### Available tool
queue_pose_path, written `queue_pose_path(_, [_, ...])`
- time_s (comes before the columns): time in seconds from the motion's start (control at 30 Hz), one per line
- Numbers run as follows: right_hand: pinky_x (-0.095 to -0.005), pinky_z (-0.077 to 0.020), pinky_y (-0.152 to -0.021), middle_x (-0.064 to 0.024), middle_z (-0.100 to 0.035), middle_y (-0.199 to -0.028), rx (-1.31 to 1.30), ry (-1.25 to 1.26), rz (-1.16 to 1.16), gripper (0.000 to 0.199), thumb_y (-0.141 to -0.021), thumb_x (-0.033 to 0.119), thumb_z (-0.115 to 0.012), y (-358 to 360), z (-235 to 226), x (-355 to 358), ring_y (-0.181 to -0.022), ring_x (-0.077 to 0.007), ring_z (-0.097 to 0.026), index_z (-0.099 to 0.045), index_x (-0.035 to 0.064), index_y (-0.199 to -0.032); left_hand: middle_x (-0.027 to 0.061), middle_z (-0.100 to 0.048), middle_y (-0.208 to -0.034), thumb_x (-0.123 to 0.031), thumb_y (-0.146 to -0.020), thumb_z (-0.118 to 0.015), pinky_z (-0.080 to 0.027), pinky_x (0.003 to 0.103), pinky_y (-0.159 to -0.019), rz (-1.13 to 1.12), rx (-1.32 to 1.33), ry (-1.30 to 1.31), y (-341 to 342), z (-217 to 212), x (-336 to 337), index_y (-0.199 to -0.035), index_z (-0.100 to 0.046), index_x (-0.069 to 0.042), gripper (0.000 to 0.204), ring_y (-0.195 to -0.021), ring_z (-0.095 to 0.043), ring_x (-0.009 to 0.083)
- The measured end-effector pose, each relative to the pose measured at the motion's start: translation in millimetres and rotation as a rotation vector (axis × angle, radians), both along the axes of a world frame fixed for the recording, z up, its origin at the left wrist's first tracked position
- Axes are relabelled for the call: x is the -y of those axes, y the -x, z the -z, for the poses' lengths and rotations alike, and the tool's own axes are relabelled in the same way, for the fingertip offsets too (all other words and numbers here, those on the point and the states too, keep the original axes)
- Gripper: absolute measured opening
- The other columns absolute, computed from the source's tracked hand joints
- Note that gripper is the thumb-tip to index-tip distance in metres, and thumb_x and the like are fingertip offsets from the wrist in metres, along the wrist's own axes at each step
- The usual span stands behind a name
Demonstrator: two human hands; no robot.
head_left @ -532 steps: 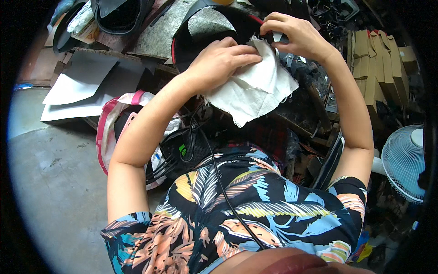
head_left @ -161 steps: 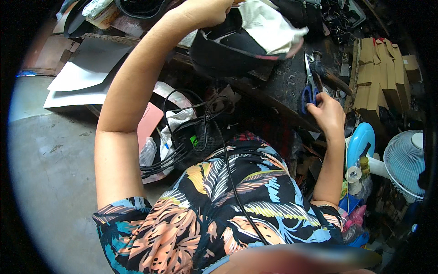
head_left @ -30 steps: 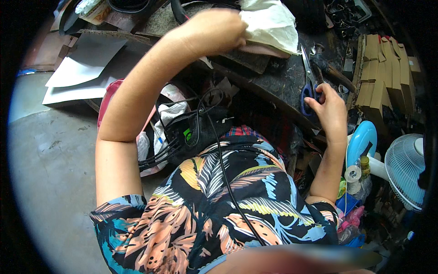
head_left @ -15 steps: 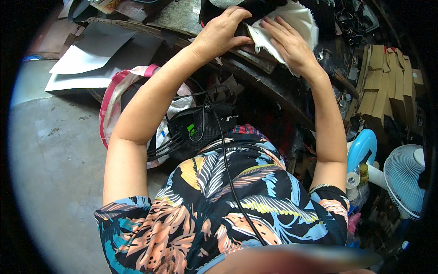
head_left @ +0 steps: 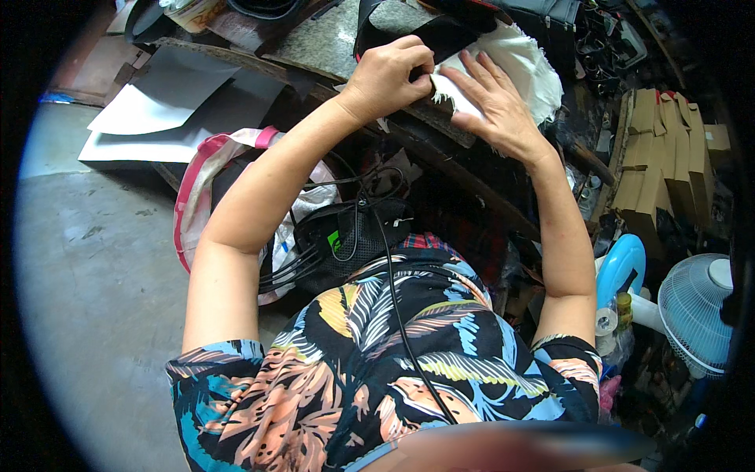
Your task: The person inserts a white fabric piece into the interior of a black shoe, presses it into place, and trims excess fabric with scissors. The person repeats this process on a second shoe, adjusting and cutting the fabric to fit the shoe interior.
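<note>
A white cloth (head_left: 531,75) with frayed edges lies over dark material at the top of the view. My right hand (head_left: 497,108) rests flat on it, fingers stretched out and spread a little. To its left, my left hand (head_left: 389,77) is closed, with thumb and curled fingers meeting at the cloth's left edge. Whatever is pinched there is hidden by the fingers. Beyond both hands lies a black strap-like piece (head_left: 452,33) with a bit of red at its edge, partly on a grey speckled slab (head_left: 322,43).
White sheets (head_left: 157,102) lie at the left beside a pink-rimmed white bag (head_left: 189,200). A black mesh bag with cables (head_left: 354,228) sits before my lap. Folded cardboard (head_left: 661,157) and a blue-and-white fan (head_left: 696,311) stand at the right. A tub (head_left: 193,12) is at the upper left.
My left hand's fingers have closed from a more open curl. My right hand has shifted slightly down, its thumb now out to the side. More of the white cloth shows beyond it.
</note>
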State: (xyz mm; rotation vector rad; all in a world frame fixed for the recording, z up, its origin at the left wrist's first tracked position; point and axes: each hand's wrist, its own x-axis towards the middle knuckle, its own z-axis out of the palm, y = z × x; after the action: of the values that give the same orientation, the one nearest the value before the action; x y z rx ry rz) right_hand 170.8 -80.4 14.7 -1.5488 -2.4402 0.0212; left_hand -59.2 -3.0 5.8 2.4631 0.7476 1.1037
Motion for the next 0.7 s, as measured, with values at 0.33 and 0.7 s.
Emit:
queue_pose_path(0.33, [-0.0331,-0.0379,-0.109,-0.0142,-0.066,-0.127,-0.977,0.478,0.205,0.057,-0.105,0.048,-0.046,-12.8,-14.9,-7.2,-0.128,-0.0242,-0.052,-0.067,-0.0015,-0.124,0.0081,-0.059,-0.099,-0.033,-0.072,-0.088,-0.054,0.034,-0.080,0.004,-0.007,0.033,-5.1,-7.1,3.1,-0.099,-0.063,-0.007,0.045,-0.091,-0.064,0.0244])
queue_pose_path(0.7, [-0.0314,-0.0357,-0.112,-0.0202,-0.056,-0.141,-0.949,0.327,0.156,0.059,-0.106,0.047,-0.043,-15.9,-0.8,-5.4,-0.133,-0.0264,-0.051,-0.063,-0.0040,-0.129,0.0077,-0.063,-0.086,-0.021,-0.081,-0.074,-0.054,0.041,-0.072,-0.042,-0.176,-0.272,-23.9,-12.5,-5.8,-0.090,-0.065,-0.010,0.017,-0.085,-0.066,0.0302])
